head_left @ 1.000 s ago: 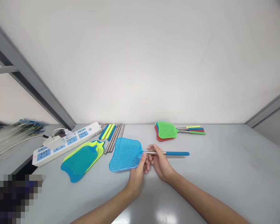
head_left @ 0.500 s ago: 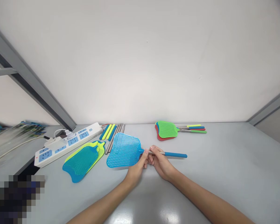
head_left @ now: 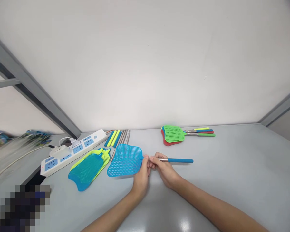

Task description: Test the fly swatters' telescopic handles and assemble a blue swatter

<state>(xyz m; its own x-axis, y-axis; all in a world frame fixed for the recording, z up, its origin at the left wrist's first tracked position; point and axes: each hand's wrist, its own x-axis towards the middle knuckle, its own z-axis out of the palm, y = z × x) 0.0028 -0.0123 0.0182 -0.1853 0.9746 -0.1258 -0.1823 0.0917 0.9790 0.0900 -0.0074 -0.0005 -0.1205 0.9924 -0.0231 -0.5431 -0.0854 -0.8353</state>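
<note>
A blue fly swatter (head_left: 125, 160) is held above the table, its perforated head to the left and its blue grip to the right. My left hand (head_left: 142, 175) is closed on the neck where the head meets the metal rod. Just beside it, my right hand (head_left: 164, 170) pinches the rod. The hands are close together, and the fingers partly hide the joint. Left of them lies a stack of blue and yellow swatter heads (head_left: 87, 170). Several metal rods (head_left: 122, 138) and blue and yellow grips (head_left: 113, 138) rest behind the held head.
Several swatters with rods and grips, a green one (head_left: 174, 134) on top, lie at the back of the table. A white power strip (head_left: 73, 151) with a plugged-in adapter stands at the left. Plastic-wrapped packages (head_left: 36, 140) are at the far left. A wall rises behind.
The swatter head has shifted slightly left and down. My right hand has slid left along the rod towards the neck, closer to my left fingers. The view has tilted a little.
</note>
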